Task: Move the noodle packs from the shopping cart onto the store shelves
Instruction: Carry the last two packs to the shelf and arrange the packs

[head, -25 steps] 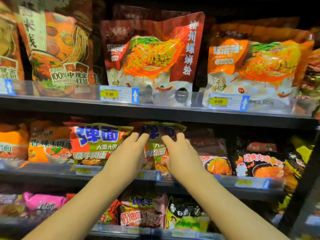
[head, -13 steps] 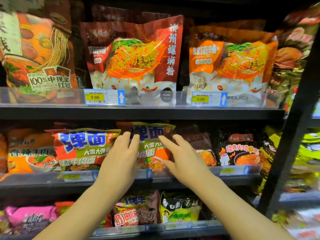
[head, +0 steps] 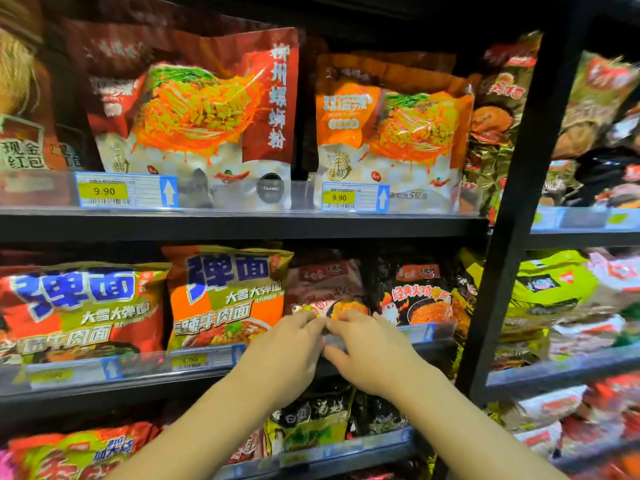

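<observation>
Behind both hands: dark metal store shelves (head: 242, 225) with clear plastic lips along the front edges; a black upright post (head: 519, 202) stands to the right of the right hand, more blurred stock past it.

Left hand (head: 280, 355) and right hand (head: 372, 351) meet fingertip to fingertip at the middle shelf's front lip, fingers curled, in front of the lower part of a dull pink-brown noodle pack (head: 325, 289). Cannot tell whether either hand actually grips anything; contact point is blurred.

Just left of the left hand: orange noodle pack (head: 225, 296), upright on the middle shelf, big blue characters "弹面", smaller "大雪大弹面". Further left, a red noodle pack (head: 83, 310) with the same blue "弹面". Right of the right hand: black noodle pack (head: 415, 292) with a flame-and-chicken graphic.

Above the hands, top shelf: two tall glossy pouches, a red pouch (head: 207, 112) with vertical "柳州螺蛳粉" and an orange pouch (head: 391, 126). Yellow price tags (head: 104, 191) under each read 9.90, with white arrows on blue.

Packs are crinkled foil-plastic, pillow-shaped; pouches flat, stand-up. Below the hands: more packs, one green-black.
</observation>
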`<state>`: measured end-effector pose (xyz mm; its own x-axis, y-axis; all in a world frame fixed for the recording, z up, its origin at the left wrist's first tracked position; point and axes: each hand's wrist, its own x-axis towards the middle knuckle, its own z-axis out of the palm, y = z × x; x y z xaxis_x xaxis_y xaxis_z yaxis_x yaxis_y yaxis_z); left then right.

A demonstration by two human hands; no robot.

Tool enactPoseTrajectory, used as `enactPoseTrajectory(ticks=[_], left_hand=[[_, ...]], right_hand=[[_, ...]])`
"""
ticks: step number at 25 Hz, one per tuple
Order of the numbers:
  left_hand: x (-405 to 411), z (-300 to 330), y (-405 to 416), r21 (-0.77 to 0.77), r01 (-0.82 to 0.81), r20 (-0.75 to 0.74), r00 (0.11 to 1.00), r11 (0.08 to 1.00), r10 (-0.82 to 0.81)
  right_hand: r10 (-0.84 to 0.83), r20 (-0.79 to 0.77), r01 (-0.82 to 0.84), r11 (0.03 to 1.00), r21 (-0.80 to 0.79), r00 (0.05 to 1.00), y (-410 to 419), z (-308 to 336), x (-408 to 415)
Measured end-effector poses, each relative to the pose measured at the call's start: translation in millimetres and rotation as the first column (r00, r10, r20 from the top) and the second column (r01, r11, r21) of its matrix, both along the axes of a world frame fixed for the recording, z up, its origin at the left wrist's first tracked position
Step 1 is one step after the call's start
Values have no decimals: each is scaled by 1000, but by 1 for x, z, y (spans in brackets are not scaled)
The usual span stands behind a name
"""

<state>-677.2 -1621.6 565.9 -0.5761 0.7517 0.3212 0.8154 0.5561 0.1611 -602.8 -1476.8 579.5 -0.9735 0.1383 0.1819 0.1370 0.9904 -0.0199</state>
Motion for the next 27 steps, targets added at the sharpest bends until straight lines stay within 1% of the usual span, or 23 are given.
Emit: enactPoseTrajectory(ticks=[3,7,11,14,16,19,23,25,27], left_hand=[[-2,8,15,-3,-81,90,993,997,80],[-5,19,36,-42,-267,213,939,963,270],[-4,23,45,-40,-350,249,904,936,349],[2,25,44,-21,-365,277,893,931,356],[9,26,40,-19,-370,270,893,929,361],[19,24,34,-2,-345,205,919,939,338],[42,33,50,27,-228,108,969,973,224],[48,39,67,22,-179,56,982,984,178],[49,42,84,29,-136,27,991,990,135]], right_hand=[[55,72,-55,999,-3,996,15,4,-18],[144,130,-138,989,-53,981,27,14,-38],[203,193,-183,976,-115,960,39,24,-47],[246,197,-221,965,-140,949,37,22,-41],[292,154,-268,951,-156,944,38,20,-30],[328,60,-311,930,-195,943,50,27,-6],[267,-6,-261,936,-238,964,79,39,24],[216,-6,-211,948,-239,976,90,43,36],[172,-42,-177,944,-278,984,102,41,43]])
